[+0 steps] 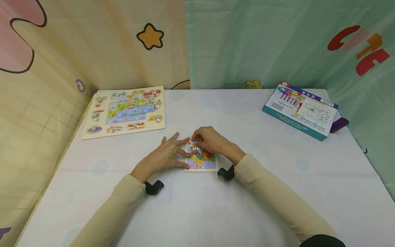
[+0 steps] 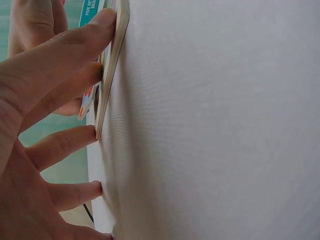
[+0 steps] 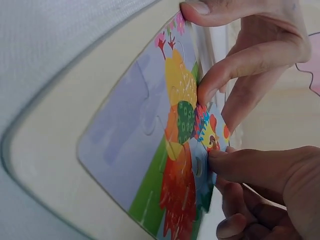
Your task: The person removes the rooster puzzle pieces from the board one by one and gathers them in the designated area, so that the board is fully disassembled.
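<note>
A small jigsaw puzzle (image 1: 202, 164) of a colourful rooster lies in a pale wooden tray (image 3: 47, 135) on the table. My left hand (image 1: 168, 153) is spread at its left side. The left thumb and one finger touch the puzzle, while other fingers reach the tray edge and the cloth. At the puzzle's top edge, my right hand (image 1: 211, 140) pinches a puzzle piece (image 2: 86, 106) between thumb and curled fingers. That piece tilts up from the tray in the left wrist view. The right hand covers part of the puzzle in the head view.
A larger wooden peg puzzle board (image 1: 123, 134) with vehicle pictures lies at the back left. A teal and white box (image 1: 303, 109) sits at the back right, with a purple object (image 1: 339, 125) beside it. Printed curtains (image 1: 247, 44) hang behind the white-covered table.
</note>
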{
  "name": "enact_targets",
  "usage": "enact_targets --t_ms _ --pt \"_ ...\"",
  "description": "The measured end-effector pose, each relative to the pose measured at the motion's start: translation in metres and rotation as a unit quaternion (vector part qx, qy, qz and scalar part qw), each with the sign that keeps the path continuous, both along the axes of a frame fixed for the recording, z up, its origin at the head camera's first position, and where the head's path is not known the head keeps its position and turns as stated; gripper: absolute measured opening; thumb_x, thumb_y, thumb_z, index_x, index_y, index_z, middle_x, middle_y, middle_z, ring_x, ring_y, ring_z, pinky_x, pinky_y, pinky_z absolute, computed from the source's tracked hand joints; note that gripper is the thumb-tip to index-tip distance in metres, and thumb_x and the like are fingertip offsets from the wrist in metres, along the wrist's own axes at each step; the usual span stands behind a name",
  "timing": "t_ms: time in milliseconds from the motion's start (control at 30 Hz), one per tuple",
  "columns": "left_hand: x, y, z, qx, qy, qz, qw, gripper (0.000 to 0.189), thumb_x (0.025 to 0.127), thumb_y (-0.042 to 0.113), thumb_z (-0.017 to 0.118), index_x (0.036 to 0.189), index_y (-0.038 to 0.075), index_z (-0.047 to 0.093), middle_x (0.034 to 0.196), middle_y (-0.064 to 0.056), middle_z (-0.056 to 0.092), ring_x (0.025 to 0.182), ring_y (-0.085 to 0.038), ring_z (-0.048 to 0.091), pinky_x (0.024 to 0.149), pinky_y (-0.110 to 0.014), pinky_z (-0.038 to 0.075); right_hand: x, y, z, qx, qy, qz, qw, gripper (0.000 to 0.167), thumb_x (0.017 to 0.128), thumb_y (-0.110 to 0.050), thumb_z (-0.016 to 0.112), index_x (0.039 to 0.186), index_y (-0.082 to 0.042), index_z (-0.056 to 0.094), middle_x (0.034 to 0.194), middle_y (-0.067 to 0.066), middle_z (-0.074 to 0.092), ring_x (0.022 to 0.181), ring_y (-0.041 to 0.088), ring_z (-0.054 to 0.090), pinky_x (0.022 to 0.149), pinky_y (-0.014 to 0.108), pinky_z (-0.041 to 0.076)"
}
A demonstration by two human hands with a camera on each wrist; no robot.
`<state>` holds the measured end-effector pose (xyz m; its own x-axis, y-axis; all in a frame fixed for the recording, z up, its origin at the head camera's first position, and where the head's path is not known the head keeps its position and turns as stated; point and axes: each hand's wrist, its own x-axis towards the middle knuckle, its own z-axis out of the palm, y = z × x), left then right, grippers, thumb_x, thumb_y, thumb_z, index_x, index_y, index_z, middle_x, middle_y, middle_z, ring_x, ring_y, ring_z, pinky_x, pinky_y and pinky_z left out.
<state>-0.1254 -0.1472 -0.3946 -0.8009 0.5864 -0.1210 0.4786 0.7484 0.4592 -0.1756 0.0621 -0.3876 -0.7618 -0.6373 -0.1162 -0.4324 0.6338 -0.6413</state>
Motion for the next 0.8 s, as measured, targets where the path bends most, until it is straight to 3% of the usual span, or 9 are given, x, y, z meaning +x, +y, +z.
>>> enact_targets --t_ms 367,800 --pt "0.002 0.000 0.002 0.012 -0.004 0.000 0.9999 0.046 0.071 0.043 0.085 0.110 0.021 0.077 0.150 -0.007 0.045 0.145 -0.047 0.014 0.105 -0.077 0.011 0.003 0.003 0.001 -0.030 0.004 -0.027 0.9992 0.008 0.090 -0.008 0.070 0.097 -0.009 0.072 0.086 -0.001 0.065 0.079 0.014 0.057 0.070 0.025 0.049" --pt "0.002 -0.001 0.000 0.010 0.007 -0.009 0.9999 0.048 0.070 0.046 0.086 0.110 0.022 0.078 0.151 -0.008 0.044 0.145 -0.048 0.015 0.103 -0.078 0.012 0.000 0.021 -0.003 -0.100 -0.061 -0.075 0.9903 0.009 0.088 -0.014 0.074 0.095 -0.011 0.079 0.093 -0.003 0.074 0.084 0.013 0.063 0.070 0.027 0.050"
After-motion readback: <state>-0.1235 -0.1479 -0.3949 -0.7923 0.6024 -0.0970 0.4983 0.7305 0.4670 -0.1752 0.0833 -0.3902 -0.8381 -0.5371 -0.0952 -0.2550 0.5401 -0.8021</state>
